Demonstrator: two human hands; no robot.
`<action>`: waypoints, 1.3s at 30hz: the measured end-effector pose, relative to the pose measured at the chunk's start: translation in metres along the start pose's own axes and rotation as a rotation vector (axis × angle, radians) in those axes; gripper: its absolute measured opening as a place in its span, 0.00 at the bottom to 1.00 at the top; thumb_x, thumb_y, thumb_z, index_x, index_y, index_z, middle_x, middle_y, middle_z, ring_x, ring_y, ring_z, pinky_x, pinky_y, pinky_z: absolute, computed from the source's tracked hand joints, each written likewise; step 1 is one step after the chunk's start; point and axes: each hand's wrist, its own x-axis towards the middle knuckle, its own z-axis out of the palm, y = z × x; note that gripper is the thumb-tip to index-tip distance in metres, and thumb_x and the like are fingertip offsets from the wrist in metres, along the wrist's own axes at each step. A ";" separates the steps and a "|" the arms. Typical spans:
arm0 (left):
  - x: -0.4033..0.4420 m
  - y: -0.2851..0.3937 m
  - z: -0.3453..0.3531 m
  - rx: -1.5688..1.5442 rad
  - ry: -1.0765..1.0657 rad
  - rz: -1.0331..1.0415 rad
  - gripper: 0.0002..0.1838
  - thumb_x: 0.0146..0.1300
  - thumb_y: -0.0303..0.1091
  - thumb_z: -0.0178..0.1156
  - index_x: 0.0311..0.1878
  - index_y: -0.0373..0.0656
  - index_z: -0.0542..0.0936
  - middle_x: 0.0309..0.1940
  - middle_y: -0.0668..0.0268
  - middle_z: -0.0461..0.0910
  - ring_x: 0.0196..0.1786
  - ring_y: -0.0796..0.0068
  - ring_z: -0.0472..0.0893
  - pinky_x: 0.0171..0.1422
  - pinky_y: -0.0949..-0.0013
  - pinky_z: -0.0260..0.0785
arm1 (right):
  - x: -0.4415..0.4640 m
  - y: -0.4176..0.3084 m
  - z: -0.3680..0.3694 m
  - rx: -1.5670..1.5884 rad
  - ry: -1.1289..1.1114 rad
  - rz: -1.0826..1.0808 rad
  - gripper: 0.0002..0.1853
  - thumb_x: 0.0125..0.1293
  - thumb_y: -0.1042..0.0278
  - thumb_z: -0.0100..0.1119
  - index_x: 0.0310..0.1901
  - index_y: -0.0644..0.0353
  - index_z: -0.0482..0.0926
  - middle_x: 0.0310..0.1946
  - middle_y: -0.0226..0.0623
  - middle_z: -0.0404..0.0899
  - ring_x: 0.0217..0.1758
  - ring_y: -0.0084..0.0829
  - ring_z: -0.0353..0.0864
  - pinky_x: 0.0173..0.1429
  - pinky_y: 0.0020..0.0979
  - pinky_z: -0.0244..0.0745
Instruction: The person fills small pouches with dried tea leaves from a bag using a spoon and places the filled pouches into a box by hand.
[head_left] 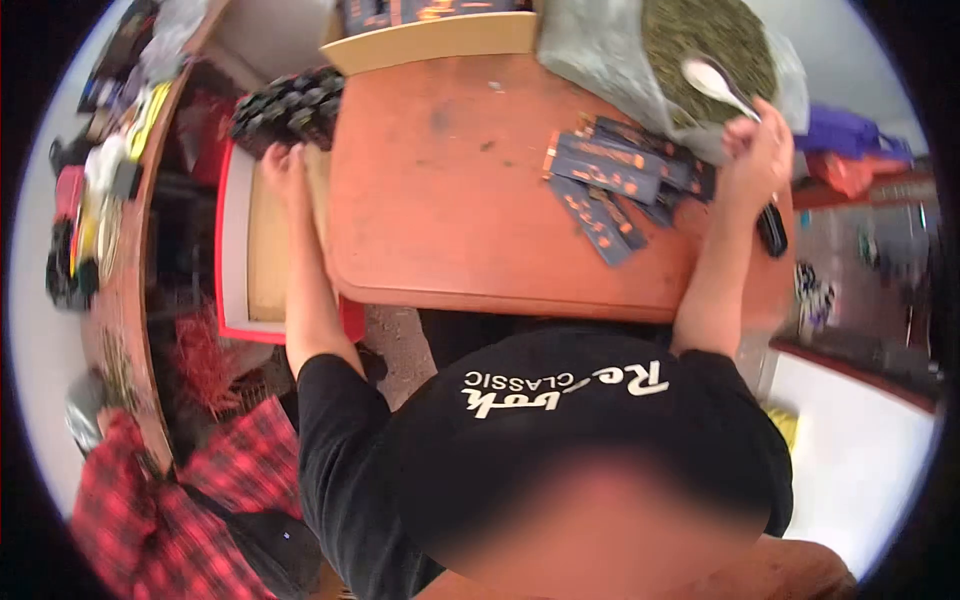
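Observation:
My right hand is closed around the handle of a spoon, whose pale bowl is over a clear plastic bag of dried, shredded green herb. Just left of that hand, several dark printed packets with orange lettering lie in a loose pile on the reddish table. My left hand is at a bunch of black packets in a red-edged box. Its fingers are curled at the near edge of the bunch, and what they grip is hidden.
A cardboard box of dark packets stands at the table's far edge. A black object lies by my right forearm. Shelves with assorted goods line the left side. Another person in a red checked shirt is at lower left.

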 end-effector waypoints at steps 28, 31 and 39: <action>-0.193 0.342 0.197 0.540 -1.003 0.654 0.33 0.47 0.36 0.73 0.59 0.43 0.77 0.55 0.55 0.77 0.58 0.49 0.77 0.62 0.51 0.71 | -0.008 0.000 -0.002 0.140 -0.115 -0.012 0.14 0.81 0.61 0.47 0.50 0.63 0.79 0.23 0.29 0.79 0.22 0.17 0.74 0.29 0.21 0.71; -0.186 0.328 0.183 0.281 -0.868 0.491 0.32 0.46 0.31 0.74 0.58 0.40 0.77 0.52 0.55 0.76 0.54 0.54 0.79 0.57 0.59 0.74 | -0.009 -0.003 0.001 0.159 -0.114 -0.085 0.14 0.81 0.60 0.48 0.49 0.63 0.79 0.22 0.29 0.79 0.21 0.17 0.72 0.27 0.21 0.69; -0.193 0.330 0.209 -0.076 -0.584 0.283 0.34 0.52 0.27 0.75 0.62 0.38 0.72 0.59 0.61 0.71 0.61 0.65 0.77 0.62 0.59 0.77 | -0.032 -0.025 0.000 0.184 -0.217 -0.162 0.12 0.79 0.65 0.51 0.49 0.62 0.82 0.23 0.30 0.83 0.26 0.17 0.81 0.33 0.22 0.79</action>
